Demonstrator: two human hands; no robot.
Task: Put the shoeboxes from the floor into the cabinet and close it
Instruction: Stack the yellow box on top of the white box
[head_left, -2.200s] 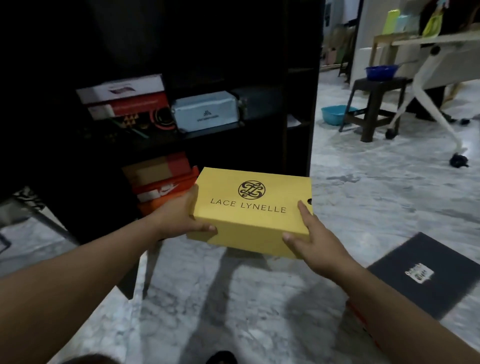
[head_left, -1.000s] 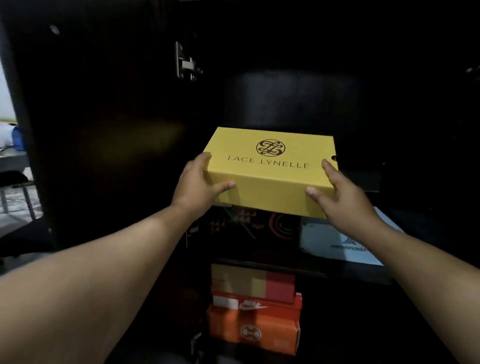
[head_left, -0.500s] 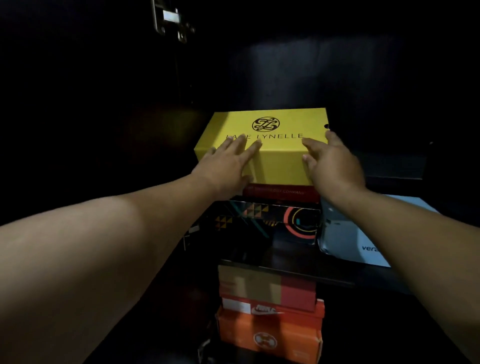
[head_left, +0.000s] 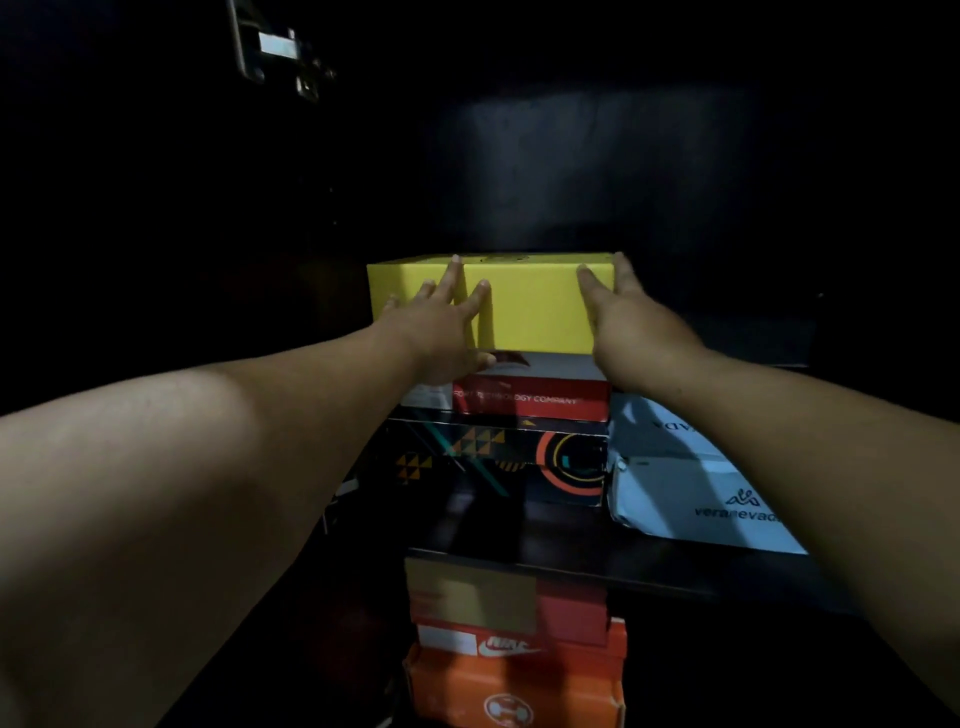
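Note:
The yellow shoebox lies on top of a red and white box, which rests on a black patterned box, inside the dark cabinet. My left hand lies flat against the yellow box's near face, fingers spread. My right hand presses flat on that same face near its right corner. Neither hand grips the box.
A pale blue box sits to the right on the same shelf. Below that shelf are stacked a tan and red box and orange boxes. A metal hinge shows at the upper left.
The yellow box went from carried in both hands to resting on the stack and pushed deeper into the cabinet. My hands shifted from its sides to flat on its front.

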